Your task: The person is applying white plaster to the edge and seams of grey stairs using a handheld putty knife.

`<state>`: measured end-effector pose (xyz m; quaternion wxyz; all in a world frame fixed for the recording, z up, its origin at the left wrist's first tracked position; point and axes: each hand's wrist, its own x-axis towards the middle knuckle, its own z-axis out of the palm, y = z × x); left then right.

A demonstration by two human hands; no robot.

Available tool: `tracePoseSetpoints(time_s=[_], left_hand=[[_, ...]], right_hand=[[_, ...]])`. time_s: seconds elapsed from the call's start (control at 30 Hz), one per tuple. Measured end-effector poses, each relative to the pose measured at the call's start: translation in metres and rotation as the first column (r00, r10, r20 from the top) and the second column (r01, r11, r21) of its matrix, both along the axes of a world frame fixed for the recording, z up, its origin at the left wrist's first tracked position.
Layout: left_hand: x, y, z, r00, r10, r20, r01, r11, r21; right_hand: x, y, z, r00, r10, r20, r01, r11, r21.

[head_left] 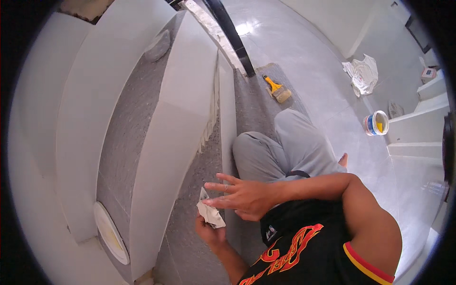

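L hand (pixel 209 233) grips white sheet (pixel 212 216), long axis tilted up-L; R hand (pixel 249 195) splayed.

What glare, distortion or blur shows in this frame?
Head view: bright glare on the glossy grey tiled floor, near the top; head view: long white stair riser looks bowed, corners black; head view: right hand outlined clearly.

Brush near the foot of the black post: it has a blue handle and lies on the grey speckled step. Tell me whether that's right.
Not quite. The head view shows that the brush has a yellow handle, not a blue one. It does lie on the grey speckled step near the foot of the black post.
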<state>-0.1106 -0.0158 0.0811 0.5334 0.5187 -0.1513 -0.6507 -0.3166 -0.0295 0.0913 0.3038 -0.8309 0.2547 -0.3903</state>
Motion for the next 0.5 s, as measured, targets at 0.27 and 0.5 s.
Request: tracePoseSetpoints(time_s=[0.27, 0.5], left_hand=[[0.004, 0.009, -0.003, 0.989, -0.009, -0.146, 0.019, 0.998, 0.067], [0.048, 0.005, -0.012, 0.984, 0.157, -0.08, -0.167, 0.976, -0.139]], right_hand=[[-0.017, 0.007, -0.016, 0.994, 0.033, -0.105, -0.05, 0.986, -0.162], [-0.1, -0.092, -0.089, 0.926, -0.376, 0.03, 0.376, 0.926, -0.03]])
